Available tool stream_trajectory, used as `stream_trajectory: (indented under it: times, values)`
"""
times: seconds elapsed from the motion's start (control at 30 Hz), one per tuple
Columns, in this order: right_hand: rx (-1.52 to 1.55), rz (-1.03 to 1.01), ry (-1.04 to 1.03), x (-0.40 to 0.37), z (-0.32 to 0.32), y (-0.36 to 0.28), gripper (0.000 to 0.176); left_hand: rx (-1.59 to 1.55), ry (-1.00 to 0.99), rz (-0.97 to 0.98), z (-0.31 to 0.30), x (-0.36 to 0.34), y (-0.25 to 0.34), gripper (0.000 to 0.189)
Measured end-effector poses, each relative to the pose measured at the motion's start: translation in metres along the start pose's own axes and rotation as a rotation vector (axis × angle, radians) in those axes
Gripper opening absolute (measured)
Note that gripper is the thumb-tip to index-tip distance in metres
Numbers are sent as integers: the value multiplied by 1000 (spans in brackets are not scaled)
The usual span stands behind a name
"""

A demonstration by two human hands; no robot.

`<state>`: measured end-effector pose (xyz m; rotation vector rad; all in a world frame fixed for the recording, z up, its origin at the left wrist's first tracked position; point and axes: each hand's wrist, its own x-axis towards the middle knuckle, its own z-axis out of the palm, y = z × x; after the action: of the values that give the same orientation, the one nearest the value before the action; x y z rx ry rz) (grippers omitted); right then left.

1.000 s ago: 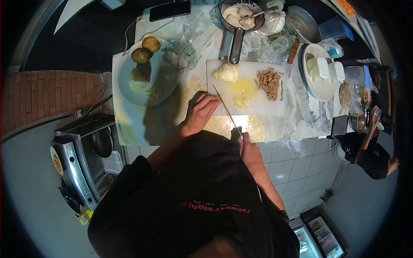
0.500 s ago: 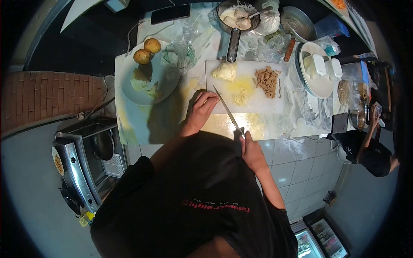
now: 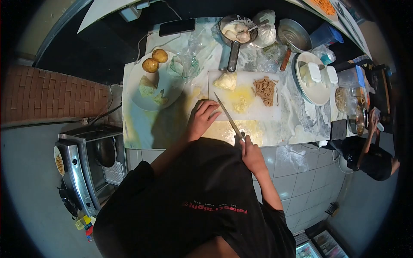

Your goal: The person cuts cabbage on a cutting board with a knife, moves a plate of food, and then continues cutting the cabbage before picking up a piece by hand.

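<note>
My right hand (image 3: 251,154) is closed round the handle of a kitchen knife (image 3: 229,117). The blade slants up and left, its tip over the left part of a white cutting board (image 3: 262,114). At the board's left edge rests my left hand (image 3: 204,118), fingers bent and apart, fingertips beside the blade; anything small under them is hidden. A pale cabbage wedge (image 3: 225,81) lies at the board's upper left. Finely chopped pale yellow bits (image 3: 241,104) sit in the middle on a yellow stain. To their right is a pile of brown strips (image 3: 265,90).
Left stands a large plate (image 3: 140,96) with two potatoes (image 3: 150,65) and cabbage pieces (image 3: 147,87). Behind the board are a saucepan (image 3: 233,53), a metal pot (image 3: 294,36) and a phone (image 3: 177,27). An oval plate (image 3: 316,92) holds white-lidded containers. Another person (image 3: 368,152) is far right.
The view has shifted, so the table sits slightly lower in the frame. My left hand's fingers have spread a little at the board's edge. The knife stays in my right hand.
</note>
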<state>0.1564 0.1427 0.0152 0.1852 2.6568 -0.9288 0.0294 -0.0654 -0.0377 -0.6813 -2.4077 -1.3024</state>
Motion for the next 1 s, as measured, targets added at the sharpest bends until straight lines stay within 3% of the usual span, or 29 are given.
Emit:
stream_trajectory:
  times: [0.3,0.63,0.7,0.9,1.0]
  values:
    - [-33,88,-29,-15,-5,1,21,-25,-52,-1,-1,4,-11,19]
    - [45,78,42,-29,-15,-6,30,87,-63,-52,-10,18,16,17]
    - [131,134,57,-30,-17,-5,36,195,-113,28,-11,30,18,15]
    - [165,165,104,-31,-11,5,37,74,-371,201,1,41,-13,14]
    - [174,196,48,-32,-14,1,37,92,-348,194,6,37,-18,14]
